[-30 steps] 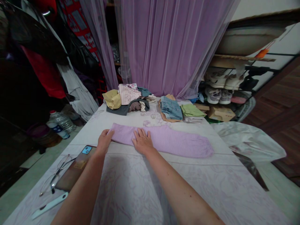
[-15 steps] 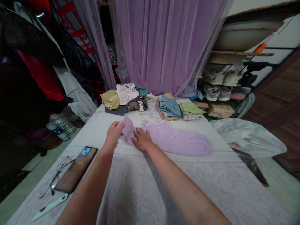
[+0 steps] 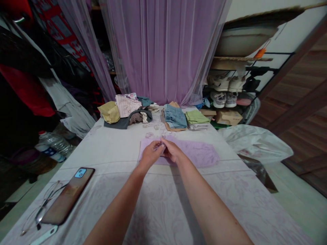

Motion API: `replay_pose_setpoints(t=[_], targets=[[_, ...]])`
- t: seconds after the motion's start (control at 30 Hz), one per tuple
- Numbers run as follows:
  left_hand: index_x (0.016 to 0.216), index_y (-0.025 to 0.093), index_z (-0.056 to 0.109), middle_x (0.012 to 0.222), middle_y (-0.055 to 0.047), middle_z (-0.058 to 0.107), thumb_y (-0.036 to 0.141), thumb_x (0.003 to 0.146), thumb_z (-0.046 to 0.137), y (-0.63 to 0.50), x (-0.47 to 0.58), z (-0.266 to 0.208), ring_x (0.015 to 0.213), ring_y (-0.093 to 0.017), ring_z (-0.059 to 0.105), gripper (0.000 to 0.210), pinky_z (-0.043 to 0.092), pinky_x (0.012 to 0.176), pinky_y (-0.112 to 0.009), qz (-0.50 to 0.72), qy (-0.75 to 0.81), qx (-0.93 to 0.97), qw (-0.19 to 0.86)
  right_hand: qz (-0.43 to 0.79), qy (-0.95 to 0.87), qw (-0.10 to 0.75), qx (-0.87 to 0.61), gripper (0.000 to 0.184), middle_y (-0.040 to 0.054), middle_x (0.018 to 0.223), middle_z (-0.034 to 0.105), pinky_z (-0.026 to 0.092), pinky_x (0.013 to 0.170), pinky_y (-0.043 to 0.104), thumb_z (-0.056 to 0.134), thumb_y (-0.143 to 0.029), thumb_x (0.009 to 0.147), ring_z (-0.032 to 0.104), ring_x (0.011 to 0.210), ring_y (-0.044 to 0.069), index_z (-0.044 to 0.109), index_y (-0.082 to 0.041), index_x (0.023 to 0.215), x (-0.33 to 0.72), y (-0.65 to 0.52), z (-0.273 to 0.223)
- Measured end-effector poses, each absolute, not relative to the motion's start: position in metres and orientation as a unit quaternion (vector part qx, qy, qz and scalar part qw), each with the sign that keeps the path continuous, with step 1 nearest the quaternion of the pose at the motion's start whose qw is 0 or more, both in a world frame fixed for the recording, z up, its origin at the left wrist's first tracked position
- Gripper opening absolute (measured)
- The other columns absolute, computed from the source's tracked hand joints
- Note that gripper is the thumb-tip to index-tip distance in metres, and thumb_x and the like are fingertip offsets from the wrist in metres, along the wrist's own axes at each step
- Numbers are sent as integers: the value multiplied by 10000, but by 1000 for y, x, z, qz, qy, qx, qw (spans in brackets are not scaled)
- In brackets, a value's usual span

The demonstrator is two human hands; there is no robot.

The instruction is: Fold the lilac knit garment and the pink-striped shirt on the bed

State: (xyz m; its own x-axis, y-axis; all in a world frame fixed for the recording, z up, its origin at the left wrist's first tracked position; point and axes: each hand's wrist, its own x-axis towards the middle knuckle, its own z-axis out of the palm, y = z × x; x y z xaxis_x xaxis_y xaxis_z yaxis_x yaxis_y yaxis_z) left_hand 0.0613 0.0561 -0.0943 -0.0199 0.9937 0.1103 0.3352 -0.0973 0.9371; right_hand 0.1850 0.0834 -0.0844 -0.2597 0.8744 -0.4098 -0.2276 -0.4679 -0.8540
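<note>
A pair of lilac striped pants (image 3: 196, 152) lies lengthwise across the white table cover, its gathered cuff end to the right. The left part appears folded over toward the middle. My left hand (image 3: 150, 153) is closed over the fabric near the middle, with a bit of lilac cloth between thumb and fingers. Right beside it, my right hand (image 3: 171, 150) has its fingers bent together at the same spot, touching the cloth. What exactly the right fingertips pinch is partly hidden.
Behind lie a loose heap of clothes (image 3: 127, 107), folded jeans (image 3: 175, 117) and a folded green garment (image 3: 196, 116). Near left are a phone (image 3: 68, 197), glasses (image 3: 47, 199) and a pale-handled tool (image 3: 46, 235). A plastic bag (image 3: 258, 143) sits beyond the right edge.
My left hand has moved right, carrying the left end of the pants over toward the middle. My right hand has lifted from lying flat and closed beside it. The view has shifted right.
</note>
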Motion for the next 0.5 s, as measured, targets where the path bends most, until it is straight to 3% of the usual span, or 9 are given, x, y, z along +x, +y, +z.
replay_pose_setpoints(t=[0.1,0.23,0.37,0.5], targets=[[977,188,673,937,-50,737,370,887,482,51,56,-102,871,-172,682,279,533,806,-292,444,542,627,341,644,-410,388,-517,146,-16,717,658,509,606,258,626,-253,771,608,621,137,621,-187,901,192,87,-92],[1096,188,663,1072,-73,731,341,922,420,49,31,-109,1006,-201,670,336,513,924,-350,408,605,657,189,468,-549,366,-587,351,25,922,709,513,761,294,575,-156,711,655,796,174,644,-173,1055,199,90,-98],[1324,144,556,1425,-146,535,361,924,443,50,22,-120,1351,-298,449,468,361,1106,-497,246,628,736,56,289,-630,249,-677,620,115,1160,686,471,903,330,586,-201,761,649,1033,242,488,-141,1370,203,85,-95],[1438,144,443,1541,-140,375,411,959,383,45,30,-128,1441,-325,298,552,287,1138,-554,121,638,760,-17,210,-661,188,-695,671,145,1224,658,463,902,329,524,-224,832,636,1084,254,355,-125,1473,204,74,-92]])
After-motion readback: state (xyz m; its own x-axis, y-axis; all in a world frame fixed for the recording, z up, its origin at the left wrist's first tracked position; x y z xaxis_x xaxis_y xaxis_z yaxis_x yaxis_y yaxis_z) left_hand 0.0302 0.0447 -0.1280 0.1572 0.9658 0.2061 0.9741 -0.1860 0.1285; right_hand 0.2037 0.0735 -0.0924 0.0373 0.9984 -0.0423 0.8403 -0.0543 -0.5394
